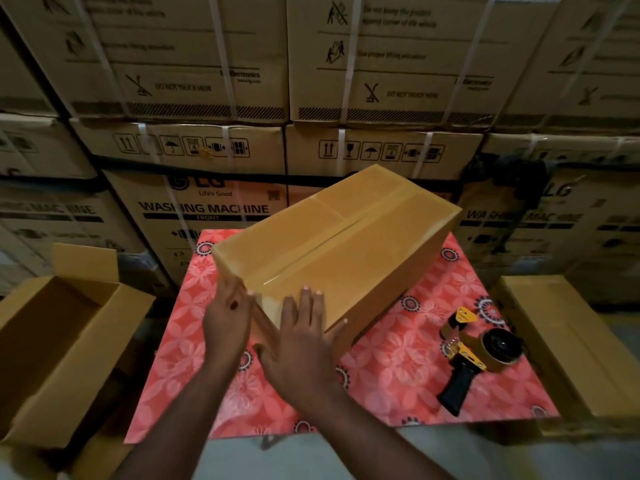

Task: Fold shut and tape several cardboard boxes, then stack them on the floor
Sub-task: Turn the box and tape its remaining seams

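**Obs. 1:** Where does the closed box (343, 244) sit?

**Obs. 2:** Slantwise on the red flowered table (398, 368), flaps down. A glossy tape strip runs along the top seam and, it seems, over the near edge. The tape gun (479, 355) lies apart to the right, handle toward the person.

**Obs. 1:** Hands?

**Obs. 2:** Both are on the near end. The left hand (227, 318) lies flat against the left corner, fingers straight. The right hand (304, 344) is spread flat on the end face, fingertips reaching the top edge. Neither grips anything.

**Obs. 1:** Step in hand?

**Obs. 2:** Likely smoothing the tape tail down the end panel. To do it well, press from the top edge downward with flat palms. The left hand should brace the corner so the box does not slide on the cloth. Rub out wrinkles before lifting.

**Obs. 1:** Then?

**Obs. 2:** Probably stacking. An open box (62, 341) waits at left, and another shut box (568, 341) stands at right, below table level. Washing-machine cartons (207, 209) wall off the back.
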Available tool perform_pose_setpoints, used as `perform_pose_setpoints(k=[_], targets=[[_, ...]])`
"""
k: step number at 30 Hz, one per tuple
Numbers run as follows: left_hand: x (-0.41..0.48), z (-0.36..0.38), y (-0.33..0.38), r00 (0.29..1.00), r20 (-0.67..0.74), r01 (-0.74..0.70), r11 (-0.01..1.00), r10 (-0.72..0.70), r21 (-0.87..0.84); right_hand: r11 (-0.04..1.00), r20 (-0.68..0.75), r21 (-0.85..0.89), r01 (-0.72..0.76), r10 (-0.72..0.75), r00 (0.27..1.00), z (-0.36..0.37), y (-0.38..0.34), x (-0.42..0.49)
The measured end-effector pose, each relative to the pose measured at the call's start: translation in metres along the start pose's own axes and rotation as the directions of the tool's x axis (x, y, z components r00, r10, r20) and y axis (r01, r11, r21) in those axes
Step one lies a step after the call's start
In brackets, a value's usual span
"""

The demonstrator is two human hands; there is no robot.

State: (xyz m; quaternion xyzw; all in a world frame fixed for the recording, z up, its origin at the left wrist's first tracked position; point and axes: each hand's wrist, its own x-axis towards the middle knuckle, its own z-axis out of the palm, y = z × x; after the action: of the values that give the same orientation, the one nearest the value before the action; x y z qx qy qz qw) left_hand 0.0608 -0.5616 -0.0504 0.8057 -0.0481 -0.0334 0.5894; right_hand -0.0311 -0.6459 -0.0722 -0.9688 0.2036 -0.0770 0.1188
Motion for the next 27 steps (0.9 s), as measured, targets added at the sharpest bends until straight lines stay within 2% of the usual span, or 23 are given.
perform_pose_setpoints(k=[2,5,10,14,18,22,27], targets=[[0.043,-0.002,-0.005,1.000,0.010,-0.010,0.994,0.009,0.112,0.997,-0.025,-0.078,-0.030,0.028,0.999,0.009,-0.001,-0.001],[0.098,-0.007,-0.013,0.999,0.044,0.022,0.978,-0.032,0.209,0.994,-0.015,-0.095,-0.059,0.058,0.998,0.012,0.003,0.002],[0.119,-0.016,-0.022,0.993,0.110,0.034,0.996,-0.043,0.079,1.000,-0.045,-0.006,0.014,-0.014,0.999,0.008,0.014,-0.004],[0.090,-0.021,-0.023,0.997,0.052,0.061,0.998,-0.063,0.028,0.981,-0.091,0.166,0.100,-0.086,0.992,-0.005,0.048,-0.012],[0.041,-0.020,-0.033,1.000,-0.016,0.002,1.000,-0.002,0.006,0.945,-0.146,0.239,0.221,-0.190,0.971,-0.009,0.103,-0.022],[-0.008,0.000,-0.032,0.999,-0.008,0.048,0.997,-0.049,-0.060,0.907,-0.184,0.345,0.242,-0.187,0.965,-0.025,0.155,-0.047],[-0.077,0.028,-0.034,0.999,-0.041,0.024,0.990,-0.030,-0.136,0.828,-0.260,0.499,0.256,-0.138,0.956,-0.047,0.207,-0.075]])
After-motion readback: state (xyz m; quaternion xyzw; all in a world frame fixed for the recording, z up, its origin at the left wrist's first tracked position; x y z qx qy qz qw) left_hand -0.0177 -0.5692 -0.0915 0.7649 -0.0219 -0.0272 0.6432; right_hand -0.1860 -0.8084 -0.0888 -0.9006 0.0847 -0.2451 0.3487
